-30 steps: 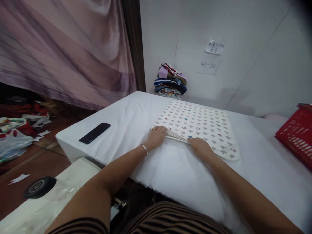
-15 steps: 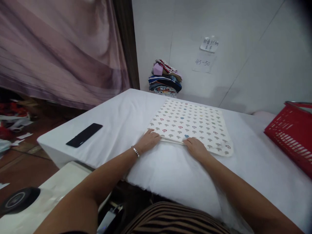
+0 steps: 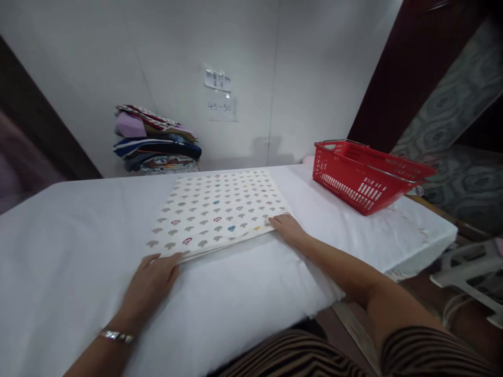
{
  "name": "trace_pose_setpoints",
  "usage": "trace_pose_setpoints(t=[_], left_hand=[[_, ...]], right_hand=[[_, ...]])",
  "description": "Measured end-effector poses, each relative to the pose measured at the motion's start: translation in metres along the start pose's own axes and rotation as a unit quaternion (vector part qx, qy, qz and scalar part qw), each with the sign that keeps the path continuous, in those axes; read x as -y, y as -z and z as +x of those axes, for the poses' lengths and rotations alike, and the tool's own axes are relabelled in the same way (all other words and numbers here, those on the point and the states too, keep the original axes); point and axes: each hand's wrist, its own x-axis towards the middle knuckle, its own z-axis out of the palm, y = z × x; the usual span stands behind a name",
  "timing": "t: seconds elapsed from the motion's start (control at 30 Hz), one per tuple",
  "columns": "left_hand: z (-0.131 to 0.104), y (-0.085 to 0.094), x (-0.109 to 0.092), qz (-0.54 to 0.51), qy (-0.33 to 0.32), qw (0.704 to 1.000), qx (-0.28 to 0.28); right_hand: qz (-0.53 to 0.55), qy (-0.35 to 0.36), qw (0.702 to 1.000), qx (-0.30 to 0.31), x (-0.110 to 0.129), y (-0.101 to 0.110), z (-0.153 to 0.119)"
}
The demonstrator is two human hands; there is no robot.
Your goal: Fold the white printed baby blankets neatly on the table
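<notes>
A folded white cloth [image 3: 220, 201] with a print of small grey mushrooms and a few coloured ones lies on the white-covered table. Its layers show along the near edge. At the near left corner, my left hand [image 3: 153, 277] is closed on the edge, thumb toward the middle. My right hand [image 3: 288, 228] grips the near right corner, fingertips over the top layer and the palm off the cloth. Between my hands the edge looks slightly raised. The undersides of both hands are hidden.
A red plastic basket [image 3: 353, 183] with metal handles stands at the right of the table [image 3: 220, 319]. At the back left, a stack of folded fabrics [image 3: 157, 141] rests against the wall. Handwritten paper signs [image 3: 220, 106] hang above. A white stool [image 3: 471, 267] is at the far right.
The view has swung right, bringing the whole basket in and leaving the black phone-like slab out. My hands have moved apart along the cloth's near edge, toward its corners.
</notes>
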Motion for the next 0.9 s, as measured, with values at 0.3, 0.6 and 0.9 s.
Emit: trace_pose_setpoints(t=[0.3, 0.6, 0.9], left_hand=[[0.0, -0.003, 0.005, -0.013, -0.037, 0.999, -0.021], [-0.002, 0.0, 0.002, -0.037, -0.04, 0.999, -0.001], [-0.007, 0.005, -0.015, -0.063, -0.006, 0.997, 0.038]], right_hand=[[0.019, -0.005, 0.999, -0.032, -0.042, 0.0, -0.023], [0.04, 0.006, 0.999, -0.006, -0.053, 0.0, -0.029], [0.074, -0.011, 0.997, -0.012, -0.05, -0.006, -0.04]])
